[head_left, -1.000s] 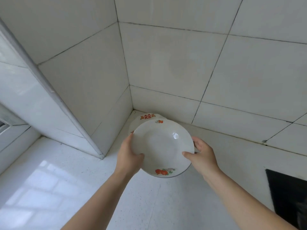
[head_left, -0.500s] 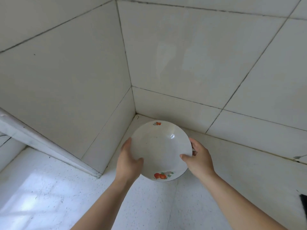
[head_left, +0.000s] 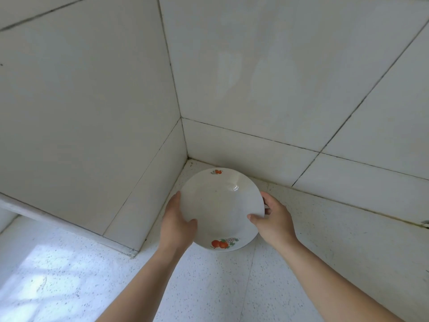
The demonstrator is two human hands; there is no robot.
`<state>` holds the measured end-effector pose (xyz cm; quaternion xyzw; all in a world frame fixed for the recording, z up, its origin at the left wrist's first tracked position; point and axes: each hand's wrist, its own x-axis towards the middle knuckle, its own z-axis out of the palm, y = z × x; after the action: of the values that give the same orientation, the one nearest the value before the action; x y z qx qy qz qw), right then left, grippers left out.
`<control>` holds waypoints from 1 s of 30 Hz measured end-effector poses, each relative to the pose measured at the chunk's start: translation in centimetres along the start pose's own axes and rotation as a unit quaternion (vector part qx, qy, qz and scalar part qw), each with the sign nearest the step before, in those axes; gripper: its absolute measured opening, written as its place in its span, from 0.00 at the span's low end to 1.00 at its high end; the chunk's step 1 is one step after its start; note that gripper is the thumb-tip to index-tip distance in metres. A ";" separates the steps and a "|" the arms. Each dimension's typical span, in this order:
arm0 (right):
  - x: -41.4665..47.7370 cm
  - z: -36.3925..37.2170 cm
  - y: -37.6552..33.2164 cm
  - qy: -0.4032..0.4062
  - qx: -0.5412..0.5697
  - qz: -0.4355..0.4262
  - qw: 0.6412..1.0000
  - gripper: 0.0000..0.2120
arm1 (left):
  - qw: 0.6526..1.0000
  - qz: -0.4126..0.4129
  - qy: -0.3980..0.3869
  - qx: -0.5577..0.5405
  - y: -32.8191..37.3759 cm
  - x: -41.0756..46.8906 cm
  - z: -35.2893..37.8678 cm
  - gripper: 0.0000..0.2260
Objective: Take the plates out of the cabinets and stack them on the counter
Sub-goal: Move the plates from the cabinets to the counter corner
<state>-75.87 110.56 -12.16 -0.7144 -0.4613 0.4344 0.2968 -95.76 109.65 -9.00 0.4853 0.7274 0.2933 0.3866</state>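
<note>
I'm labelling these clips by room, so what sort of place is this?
Most likely a home kitchen: a speckled white counter runs into a corner of white tiled walls, and the left hand and right hand hold a fruit-patterned plate over it.

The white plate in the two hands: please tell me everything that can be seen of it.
The white plate is round, deep and glossy, ceramic by its look, with a red fruit motif on the near rim and a smaller one on the far rim. It sits in the corner of the speckled counter, close to the tiled walls. The left hand and the right hand grip opposite edges, thumbs over the rim. What lies beneath it is hidden.
</note>
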 end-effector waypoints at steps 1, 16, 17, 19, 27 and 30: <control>0.1 0.0 0.0 0.000 -0.005 -0.001 1.000 0.27 | 1.000 -0.001 0.001 -0.002 0.1 0.1 0.1 0.29; 0.6 0.5 0.1 0.027 -0.026 -0.021 0.999 0.26 | 0.999 0.021 0.021 0.042 -0.5 1.1 1.2 0.32; 0.6 0.6 0.1 0.031 -0.029 -0.022 0.999 0.26 | 0.998 0.023 0.021 0.048 -0.6 1.2 1.2 0.33; 0.5 1.0 0.2 0.039 -0.034 -0.022 0.998 0.26 | 0.998 0.027 0.022 0.059 -0.8 1.3 1.3 0.33; -0.3 1.5 0.2 0.055 -0.050 -0.037 0.997 0.28 | 0.996 0.034 0.026 0.081 -1.5 1.0 1.4 0.33; -0.1 1.5 0.4 0.058 -0.067 -0.040 0.995 0.28 | 0.996 0.033 0.025 0.081 -1.7 1.2 1.5 0.33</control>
<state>-77.09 110.36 -13.10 -0.7372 -0.4998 0.3485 0.2918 -95.54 110.22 -11.47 0.5308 0.7422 0.2579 0.3177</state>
